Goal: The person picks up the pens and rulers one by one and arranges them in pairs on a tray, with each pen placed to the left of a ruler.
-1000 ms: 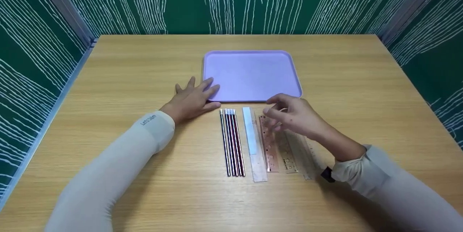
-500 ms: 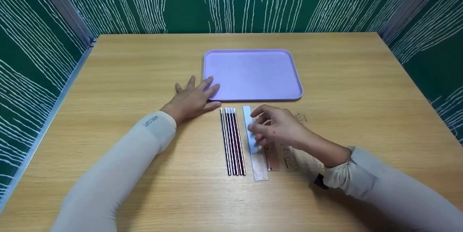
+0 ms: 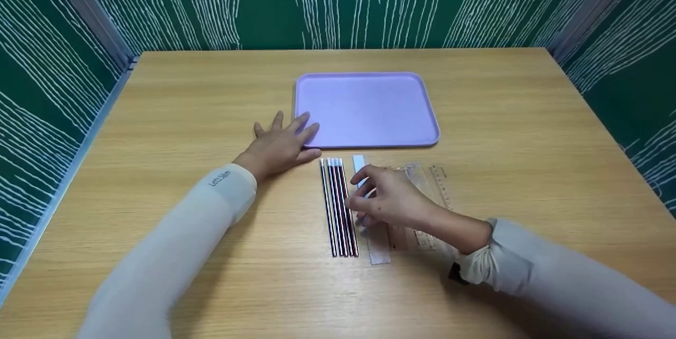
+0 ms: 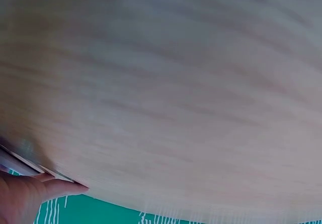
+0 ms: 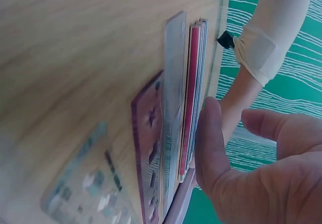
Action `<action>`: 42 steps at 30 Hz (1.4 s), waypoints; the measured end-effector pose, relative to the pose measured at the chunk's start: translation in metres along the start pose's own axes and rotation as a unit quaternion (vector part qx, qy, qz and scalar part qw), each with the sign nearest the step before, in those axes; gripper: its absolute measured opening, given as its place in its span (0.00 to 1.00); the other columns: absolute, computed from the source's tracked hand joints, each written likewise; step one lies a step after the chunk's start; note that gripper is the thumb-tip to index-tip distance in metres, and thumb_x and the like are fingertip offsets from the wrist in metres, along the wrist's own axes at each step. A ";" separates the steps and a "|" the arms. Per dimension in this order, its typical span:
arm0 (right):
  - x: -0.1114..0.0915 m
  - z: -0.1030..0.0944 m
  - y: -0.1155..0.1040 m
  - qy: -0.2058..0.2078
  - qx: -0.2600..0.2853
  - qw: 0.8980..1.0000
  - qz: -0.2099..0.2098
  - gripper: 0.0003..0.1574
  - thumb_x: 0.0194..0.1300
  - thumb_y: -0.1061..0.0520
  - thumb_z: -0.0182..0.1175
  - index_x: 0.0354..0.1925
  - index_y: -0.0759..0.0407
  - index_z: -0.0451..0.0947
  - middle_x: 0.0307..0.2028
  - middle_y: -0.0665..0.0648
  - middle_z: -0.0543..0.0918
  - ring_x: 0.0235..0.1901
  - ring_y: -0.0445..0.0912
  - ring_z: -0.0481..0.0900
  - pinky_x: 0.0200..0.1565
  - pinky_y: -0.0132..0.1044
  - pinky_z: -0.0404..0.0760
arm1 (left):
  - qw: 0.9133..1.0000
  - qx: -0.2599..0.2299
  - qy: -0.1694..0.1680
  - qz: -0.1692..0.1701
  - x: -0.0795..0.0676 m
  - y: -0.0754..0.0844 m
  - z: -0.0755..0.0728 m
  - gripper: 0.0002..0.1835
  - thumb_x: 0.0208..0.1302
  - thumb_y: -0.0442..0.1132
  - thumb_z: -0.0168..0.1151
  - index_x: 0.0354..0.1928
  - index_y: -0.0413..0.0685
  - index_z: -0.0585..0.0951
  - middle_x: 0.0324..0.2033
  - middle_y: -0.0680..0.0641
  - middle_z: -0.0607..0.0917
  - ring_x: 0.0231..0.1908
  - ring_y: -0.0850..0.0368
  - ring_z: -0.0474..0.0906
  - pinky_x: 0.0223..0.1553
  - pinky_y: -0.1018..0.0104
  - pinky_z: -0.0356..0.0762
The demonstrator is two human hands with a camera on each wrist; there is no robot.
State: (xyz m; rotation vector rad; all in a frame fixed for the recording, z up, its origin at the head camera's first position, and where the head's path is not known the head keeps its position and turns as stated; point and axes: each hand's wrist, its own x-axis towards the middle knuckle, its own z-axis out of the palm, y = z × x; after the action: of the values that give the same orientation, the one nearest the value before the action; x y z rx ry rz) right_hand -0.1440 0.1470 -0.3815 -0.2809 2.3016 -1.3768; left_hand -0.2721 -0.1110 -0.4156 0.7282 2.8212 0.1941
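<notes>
My left hand [image 3: 280,146] lies flat with spread fingers, its fingertips over the near left corner of the lilac tray [image 3: 369,109]. A row of several striped pencils [image 3: 338,212] lies on the table just in front of the tray. My right hand [image 3: 393,196] hovers over the long ruler [image 3: 379,249] beside them, its fingers loosely bent and holding nothing. The right wrist view shows thumb and fingers apart near the pencils [image 5: 192,83]. To the right lie a pink stencil ruler [image 5: 146,133] and clear rulers [image 3: 422,175], partly hidden by my right hand and forearm.
The wooden table [image 3: 211,85] carries everything. A green wall [image 3: 269,6] with white wavy lines stands behind it and along both sides. Most of the left wrist view is bare tabletop [image 4: 176,108].
My right hand has moved left and slightly nearer, from over the pink and clear rulers to the long ruler beside the pencils. My left hand stays on the tray's corner.
</notes>
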 end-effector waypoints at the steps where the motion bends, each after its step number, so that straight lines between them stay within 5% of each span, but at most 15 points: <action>1: 0.000 0.002 0.000 0.002 0.000 1.000 0.001 0.28 0.65 0.56 0.71 0.58 0.66 0.73 0.42 0.62 0.86 0.28 0.53 0.89 0.33 0.43 0.89 | 1.000 0.000 0.001 0.000 0.000 0.000 0.000 0.43 0.70 0.77 0.35 0.82 0.73 0.48 0.83 0.55 0.41 0.78 0.25 0.34 0.65 0.14 0.37; 20: 0.008 0.019 -0.002 0.058 -0.074 0.996 -0.005 0.32 0.59 0.55 0.76 0.55 0.66 0.74 0.33 0.55 0.88 0.21 0.47 0.88 0.28 0.38 0.87 | 1.000 0.001 0.007 0.001 0.002 -0.001 -0.002 0.43 0.70 0.77 0.35 0.82 0.72 0.49 0.83 0.54 0.42 0.78 0.24 0.34 0.64 0.13 0.36; 24: 0.008 0.022 -0.002 0.076 -0.129 0.989 -0.008 0.32 0.56 0.52 0.78 0.53 0.64 0.76 0.29 0.50 0.88 0.20 0.43 0.86 0.40 0.38 0.86 | 1.000 0.002 0.005 0.003 0.002 0.000 0.001 0.43 0.70 0.77 0.35 0.82 0.72 0.49 0.83 0.54 0.42 0.78 0.24 0.34 0.64 0.13 0.36; 35: 0.015 0.027 -0.006 0.094 -0.225 0.970 -0.001 0.33 0.47 0.45 0.83 0.45 0.60 0.80 0.30 0.50 0.87 0.24 0.40 0.83 0.47 0.40 0.83 | 1.000 0.000 0.009 0.009 -0.001 0.000 0.003 0.42 0.71 0.77 0.35 0.82 0.71 0.49 0.83 0.54 0.42 0.78 0.23 0.35 0.64 0.13 0.36; 39: 0.017 0.027 -0.007 0.084 -0.219 0.972 0.012 0.32 0.46 0.48 0.83 0.44 0.61 0.80 0.33 0.54 0.88 0.24 0.41 0.84 0.35 0.35 0.86 | 1.000 0.003 0.011 0.010 -0.001 0.000 0.003 0.42 0.71 0.76 0.35 0.82 0.71 0.49 0.83 0.53 0.42 0.78 0.23 0.35 0.64 0.13 0.37; 42: 0.019 0.026 -0.008 0.078 -0.209 0.975 0.020 0.32 0.46 0.49 0.83 0.45 0.63 0.81 0.34 0.56 0.89 0.23 0.41 0.84 0.36 0.34 0.87 | 1.000 0.007 0.011 0.010 -0.001 0.001 0.001 0.42 0.71 0.76 0.35 0.82 0.71 0.49 0.83 0.53 0.43 0.78 0.23 0.36 0.64 0.13 0.38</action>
State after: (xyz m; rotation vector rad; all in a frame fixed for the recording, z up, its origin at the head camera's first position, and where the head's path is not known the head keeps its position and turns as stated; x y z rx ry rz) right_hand -0.1486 0.1154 -0.3898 -0.2605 2.7017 -0.9107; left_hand -0.2709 -0.1106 -0.4164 0.7613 2.8406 0.1865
